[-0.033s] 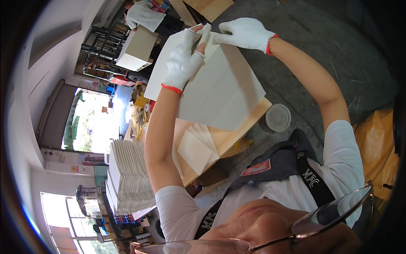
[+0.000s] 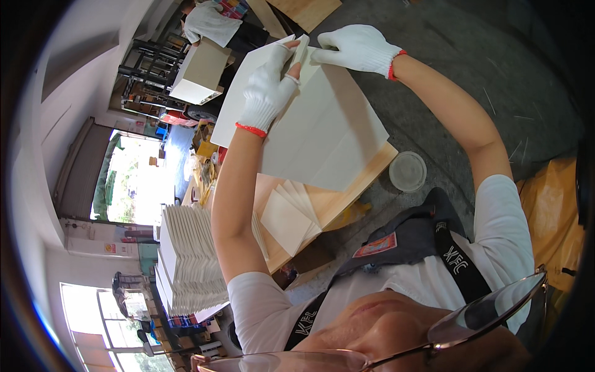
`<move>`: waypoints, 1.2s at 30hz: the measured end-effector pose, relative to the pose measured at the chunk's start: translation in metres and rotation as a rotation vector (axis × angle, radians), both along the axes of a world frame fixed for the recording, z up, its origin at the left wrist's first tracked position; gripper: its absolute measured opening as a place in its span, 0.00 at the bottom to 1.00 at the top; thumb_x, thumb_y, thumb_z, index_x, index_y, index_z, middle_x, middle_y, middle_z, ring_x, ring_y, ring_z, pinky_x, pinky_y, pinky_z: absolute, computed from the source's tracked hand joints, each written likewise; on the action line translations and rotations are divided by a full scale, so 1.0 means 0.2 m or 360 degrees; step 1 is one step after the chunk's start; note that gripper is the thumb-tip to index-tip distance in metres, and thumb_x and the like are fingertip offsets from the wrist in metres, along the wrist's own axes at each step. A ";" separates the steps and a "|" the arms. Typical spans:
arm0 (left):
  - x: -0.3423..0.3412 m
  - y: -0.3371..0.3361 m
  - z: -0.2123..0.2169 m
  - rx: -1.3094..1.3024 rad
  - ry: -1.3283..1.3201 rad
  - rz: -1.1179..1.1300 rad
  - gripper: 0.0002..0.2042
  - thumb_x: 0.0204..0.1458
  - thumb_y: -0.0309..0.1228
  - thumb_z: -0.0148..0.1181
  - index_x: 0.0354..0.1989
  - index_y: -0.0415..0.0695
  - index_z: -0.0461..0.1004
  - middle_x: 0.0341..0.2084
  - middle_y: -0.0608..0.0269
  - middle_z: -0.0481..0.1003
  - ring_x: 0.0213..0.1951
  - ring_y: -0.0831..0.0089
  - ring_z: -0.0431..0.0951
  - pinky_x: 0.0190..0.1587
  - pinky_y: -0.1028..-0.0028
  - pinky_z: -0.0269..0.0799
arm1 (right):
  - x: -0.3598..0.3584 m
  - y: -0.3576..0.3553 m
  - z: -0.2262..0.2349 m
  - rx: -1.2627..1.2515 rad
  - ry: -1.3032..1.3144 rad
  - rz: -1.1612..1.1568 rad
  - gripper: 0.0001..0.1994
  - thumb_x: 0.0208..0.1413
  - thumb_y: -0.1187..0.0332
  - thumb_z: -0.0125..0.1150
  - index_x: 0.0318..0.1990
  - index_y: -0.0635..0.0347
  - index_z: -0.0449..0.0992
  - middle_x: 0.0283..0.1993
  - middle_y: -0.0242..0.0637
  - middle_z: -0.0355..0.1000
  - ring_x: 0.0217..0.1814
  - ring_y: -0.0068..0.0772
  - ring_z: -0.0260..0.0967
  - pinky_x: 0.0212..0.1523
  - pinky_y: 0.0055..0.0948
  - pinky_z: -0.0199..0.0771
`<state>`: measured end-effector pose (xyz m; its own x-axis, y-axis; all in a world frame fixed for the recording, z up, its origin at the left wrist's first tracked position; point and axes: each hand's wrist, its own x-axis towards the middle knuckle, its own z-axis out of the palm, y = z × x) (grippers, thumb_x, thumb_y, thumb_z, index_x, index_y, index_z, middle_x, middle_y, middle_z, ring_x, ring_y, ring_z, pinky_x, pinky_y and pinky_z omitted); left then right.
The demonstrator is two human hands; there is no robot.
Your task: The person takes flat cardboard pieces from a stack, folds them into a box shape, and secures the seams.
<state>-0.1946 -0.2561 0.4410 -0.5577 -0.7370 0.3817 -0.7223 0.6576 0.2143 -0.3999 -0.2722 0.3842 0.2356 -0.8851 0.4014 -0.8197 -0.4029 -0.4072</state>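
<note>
A large pale white panel (image 2: 322, 130) lies across the wooden worktable (image 2: 350, 201). Along its far left part runs a narrow white strip (image 2: 302, 48), raised above the flat surface. My left hand (image 2: 268, 93), in a white knit glove with a red cuff and bare thumb and index tips, is closed on this strip. At the panel's far edge, right of the strip, my right hand (image 2: 362, 49) wears the same kind of glove. Its fingers are bent together on the edge there; their tips are partly hidden.
Several thin white boards (image 2: 288, 214) lie fanned on the near table. A tall stack of white panels (image 2: 189, 260) stands at left. A round tub (image 2: 408, 172) sits right of the table. Beyond, another person (image 2: 214, 25) bends by a white cabinet (image 2: 201, 71) near a forklift (image 2: 145, 77).
</note>
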 end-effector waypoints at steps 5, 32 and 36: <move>-0.06 -0.04 0.02 -0.0078 -0.0243 0.0137 0.16 0.54 0.34 0.56 0.51 0.44 0.72 0.36 0.47 0.76 0.39 0.51 0.75 0.44 0.64 0.70 | -0.01 -0.06 -0.05 -0.0358 0.0064 0.0044 0.20 0.60 0.47 0.48 0.29 0.53 0.73 0.22 0.38 0.69 0.26 0.40 0.69 0.29 0.38 0.67; 0.00 -0.08 0.03 0.0276 0.0032 0.0051 0.24 0.46 0.36 0.68 0.50 0.39 0.72 0.49 0.48 0.76 0.51 0.60 0.75 0.55 0.68 0.68 | 0.10 -0.12 -0.11 -0.0125 -0.0826 0.0143 0.24 0.61 0.43 0.39 0.41 0.50 0.76 0.33 0.38 0.74 0.38 0.42 0.72 0.41 0.38 0.69; 0.01 -0.10 0.02 0.0316 0.0073 0.0055 0.22 0.48 0.33 0.65 0.52 0.39 0.71 0.49 0.48 0.76 0.51 0.62 0.75 0.55 0.69 0.67 | 0.11 -0.11 -0.11 -0.0098 -0.0868 0.0110 0.26 0.60 0.41 0.39 0.36 0.54 0.74 0.28 0.39 0.71 0.34 0.42 0.71 0.37 0.39 0.67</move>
<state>-0.1927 -0.2751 0.4449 -0.5164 -0.8186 0.2515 -0.7302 0.5743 0.3700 -0.3785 -0.2944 0.3630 0.0357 -0.8460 0.5320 -0.4672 -0.4847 -0.7394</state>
